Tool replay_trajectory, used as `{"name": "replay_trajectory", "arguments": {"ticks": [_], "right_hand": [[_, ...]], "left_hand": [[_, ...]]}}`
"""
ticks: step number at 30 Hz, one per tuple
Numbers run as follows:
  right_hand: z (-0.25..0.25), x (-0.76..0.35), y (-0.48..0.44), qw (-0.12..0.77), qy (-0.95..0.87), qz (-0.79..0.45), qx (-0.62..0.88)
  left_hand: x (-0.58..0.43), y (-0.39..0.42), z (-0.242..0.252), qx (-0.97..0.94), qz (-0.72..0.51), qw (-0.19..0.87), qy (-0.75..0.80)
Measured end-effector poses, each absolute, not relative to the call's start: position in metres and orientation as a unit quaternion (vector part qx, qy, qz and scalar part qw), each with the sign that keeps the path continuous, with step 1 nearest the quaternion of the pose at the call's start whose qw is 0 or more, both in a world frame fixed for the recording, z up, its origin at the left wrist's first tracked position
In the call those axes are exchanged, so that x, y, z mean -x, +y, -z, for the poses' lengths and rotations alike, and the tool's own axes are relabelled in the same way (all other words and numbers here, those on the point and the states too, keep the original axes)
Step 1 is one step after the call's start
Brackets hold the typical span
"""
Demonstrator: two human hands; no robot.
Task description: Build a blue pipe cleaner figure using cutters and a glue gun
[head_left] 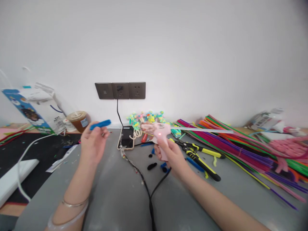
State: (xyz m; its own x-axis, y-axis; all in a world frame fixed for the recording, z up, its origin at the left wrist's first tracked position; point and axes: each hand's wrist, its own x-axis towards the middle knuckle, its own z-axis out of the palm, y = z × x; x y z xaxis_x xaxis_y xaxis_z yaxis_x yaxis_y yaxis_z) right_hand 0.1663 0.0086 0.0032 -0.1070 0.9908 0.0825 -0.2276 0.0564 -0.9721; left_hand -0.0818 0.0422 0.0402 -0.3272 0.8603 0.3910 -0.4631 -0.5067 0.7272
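My left hand [92, 142] is raised over the grey table [115, 192] and pinches a short blue pipe-cleaner piece [101, 124] between thumb and fingers. My right hand [172, 157] grips the handle of a pink hot glue gun [158, 131], nozzle pointing left towards the blue piece. A long clear glue stick [204, 130] pokes out of the gun's back to the right. The gun's black cord [154, 186] runs down the table towards me. A small gap separates the nozzle from the blue piece.
Small black and blue pieces [152, 166] lie under the gun. Yellow-black pliers [199, 157] and a big pile of coloured pipe cleaners [240, 144] fill the right. A phone [126, 139] is plugged into the wall sockets [120, 90]. A drink cup [78, 120] and a carton [31, 110] stand left.
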Motion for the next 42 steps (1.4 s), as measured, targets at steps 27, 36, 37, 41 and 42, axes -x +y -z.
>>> {"name": "replay_trajectory", "arguments": {"ticks": [27,36,37,41,42], "right_hand": [[0.009,-0.214,-0.022,0.414,-0.532,-0.660,0.332],[0.008,-0.213,-0.024,0.396,-0.534,-0.652,0.363],[0.008,-0.213,-0.024,0.394,-0.533,-0.653,0.366],[0.008,-0.213,-0.024,0.390,-0.533,-0.650,0.376],[0.008,-0.213,-0.024,0.391,-0.532,-0.649,0.378]], "left_hand": [[0.021,0.018,-0.014,-0.737,-0.463,0.245,0.427],[0.020,0.016,-0.013,-0.762,-0.445,0.217,0.417],[0.020,0.016,-0.012,-0.762,-0.445,0.214,0.419],[0.020,0.016,-0.011,-0.763,-0.447,0.211,0.417],[0.021,0.016,-0.011,-0.763,-0.447,0.211,0.416]]}}
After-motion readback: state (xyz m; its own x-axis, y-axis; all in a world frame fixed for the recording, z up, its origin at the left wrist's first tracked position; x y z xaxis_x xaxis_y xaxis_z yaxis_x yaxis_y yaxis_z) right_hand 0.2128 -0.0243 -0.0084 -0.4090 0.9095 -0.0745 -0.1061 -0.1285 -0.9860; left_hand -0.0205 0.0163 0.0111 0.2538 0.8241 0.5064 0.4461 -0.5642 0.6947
